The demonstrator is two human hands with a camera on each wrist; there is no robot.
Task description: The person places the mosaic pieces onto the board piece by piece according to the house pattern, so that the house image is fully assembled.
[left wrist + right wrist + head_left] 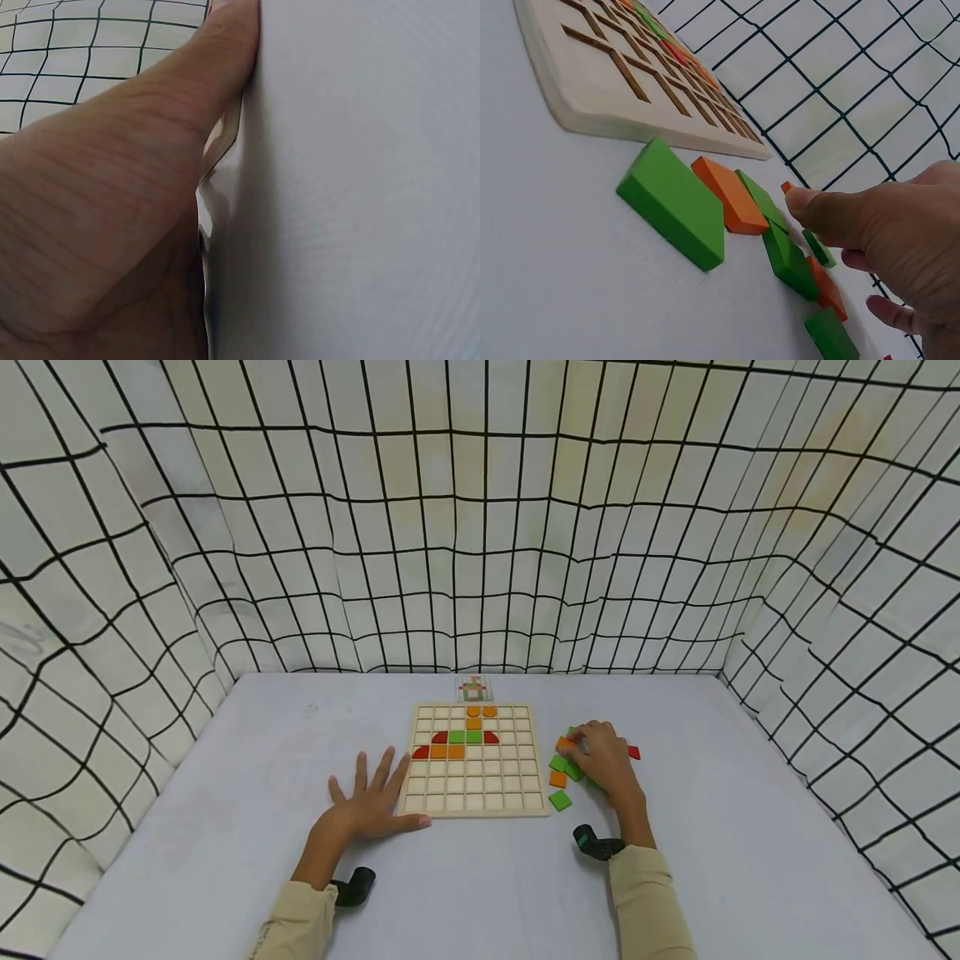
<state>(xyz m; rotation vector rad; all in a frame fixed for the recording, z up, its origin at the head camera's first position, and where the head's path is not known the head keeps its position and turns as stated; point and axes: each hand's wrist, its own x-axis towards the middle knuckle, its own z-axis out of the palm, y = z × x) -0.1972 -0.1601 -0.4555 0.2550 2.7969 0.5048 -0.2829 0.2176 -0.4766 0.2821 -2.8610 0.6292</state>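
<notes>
A wooden grid board (480,785) lies flat on the table. Several tiles sit in its upper cells: two orange round ones (473,712), orange squares (438,751), two green squares (457,737) and red quarter-rounds (491,737). My left hand (367,810) rests with fingers spread at the board's left edge, its thumb along the near left corner. On the right, my right hand (606,758) pinches an orange tile (786,187) between thumb and fingers, above a loose pile; most of that tile is hidden by the thumb in the right wrist view.
Loose green tiles (560,800) and orange tiles (558,779) are scattered right of the board, with a red piece (633,752) beyond the right hand. A small pattern card (475,688) lies behind the board. Black netting over white sheeting encloses the table's back and sides.
</notes>
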